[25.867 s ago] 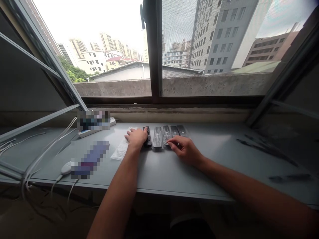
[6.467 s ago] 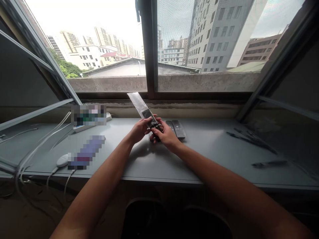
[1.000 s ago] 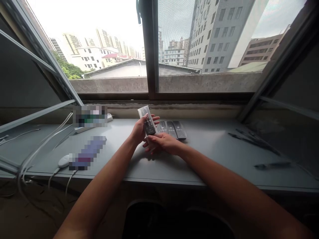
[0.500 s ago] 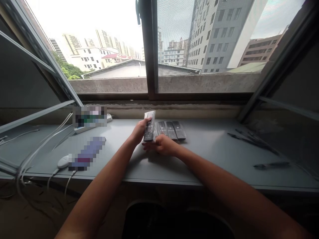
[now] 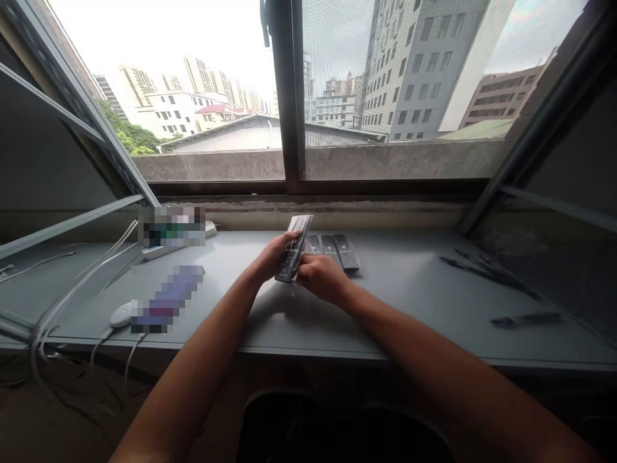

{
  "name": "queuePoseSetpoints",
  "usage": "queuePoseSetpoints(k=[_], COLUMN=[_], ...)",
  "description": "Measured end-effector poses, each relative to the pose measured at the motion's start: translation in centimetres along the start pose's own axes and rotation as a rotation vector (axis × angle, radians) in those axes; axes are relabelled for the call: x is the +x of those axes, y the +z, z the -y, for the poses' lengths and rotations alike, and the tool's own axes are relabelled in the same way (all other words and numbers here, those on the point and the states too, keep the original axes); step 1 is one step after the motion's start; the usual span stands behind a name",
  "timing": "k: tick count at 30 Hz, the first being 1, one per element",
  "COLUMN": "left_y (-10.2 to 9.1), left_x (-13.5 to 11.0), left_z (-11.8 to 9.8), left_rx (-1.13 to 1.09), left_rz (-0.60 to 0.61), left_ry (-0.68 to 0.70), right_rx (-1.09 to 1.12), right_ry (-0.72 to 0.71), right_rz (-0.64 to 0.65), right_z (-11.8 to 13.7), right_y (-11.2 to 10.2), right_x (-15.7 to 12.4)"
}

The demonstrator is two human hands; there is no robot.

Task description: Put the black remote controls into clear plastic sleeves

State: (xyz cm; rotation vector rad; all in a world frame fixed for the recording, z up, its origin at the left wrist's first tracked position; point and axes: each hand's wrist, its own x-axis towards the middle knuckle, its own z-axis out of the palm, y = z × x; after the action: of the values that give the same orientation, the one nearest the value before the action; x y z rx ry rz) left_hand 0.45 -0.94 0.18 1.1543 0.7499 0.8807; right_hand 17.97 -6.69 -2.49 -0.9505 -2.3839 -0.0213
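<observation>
Both my hands hold one black remote control in a clear plastic sleeve (image 5: 294, 247) just above the grey table (image 5: 395, 302). My left hand (image 5: 272, 257) grips its left edge with curled fingers. My right hand (image 5: 321, 278) is closed on its lower end. The bagged remote is tilted, its top end leaning right toward the window. Just behind my right hand, three more bagged black remotes (image 5: 335, 249) lie side by side on the table.
A white power strip (image 5: 209, 227) and several white cables (image 5: 91, 276) lie at the left, with a white mouse-shaped device (image 5: 120, 314) near the front edge. Dark thin tools (image 5: 482, 267) rest at the right. The window sill (image 5: 337, 209) runs along the back.
The bagged remote came down from upright in my left hand and now leans to the right, lower and nearer the row. My right hand closed onto its lower end.
</observation>
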Motion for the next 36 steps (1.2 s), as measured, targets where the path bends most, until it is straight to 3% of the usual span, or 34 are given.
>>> queuePoseSetpoints(k=[7, 14, 20, 25, 28, 32, 36], left_y=[-0.2, -0.4, -1.6, -2.0, -2.0, -2.0, -2.3], left_x=[-0.8, -1.6, -1.7, -1.4, -1.1, -0.1, 1.2], left_z=[-0.6, -0.8, -0.8, -0.3, -0.2, 0.0, 0.2], left_rx=[-0.030, -0.063, -0.074, -0.090, -0.105, -0.169, -0.231], left_rz=[0.345, 0.242, 0.385, 0.348, 0.300, 0.181, 0.016], left_ry=[-0.123, -0.140, -0.225, -0.178, -0.132, -0.040, 0.046], right_rx=[-0.041, -0.023, -0.042, -0.016, 0.048, 0.132, 0.097], right_ry=[0.046, 0.074, 0.073, 0.158, 0.222, 0.271, 0.304], right_rz=[-0.044, -0.057, -0.101, -0.118, -0.210, -0.365, -0.399], right_z=[-0.3, -0.5, -0.7, -1.1, -1.4, -2.1, -2.8], right_y=[-0.5, -1.5, -1.3, -1.3, -1.5, -1.7, -1.4], right_x=[-0.1, -0.1, -0.2, -0.1, 0.2, 0.2, 0.1])
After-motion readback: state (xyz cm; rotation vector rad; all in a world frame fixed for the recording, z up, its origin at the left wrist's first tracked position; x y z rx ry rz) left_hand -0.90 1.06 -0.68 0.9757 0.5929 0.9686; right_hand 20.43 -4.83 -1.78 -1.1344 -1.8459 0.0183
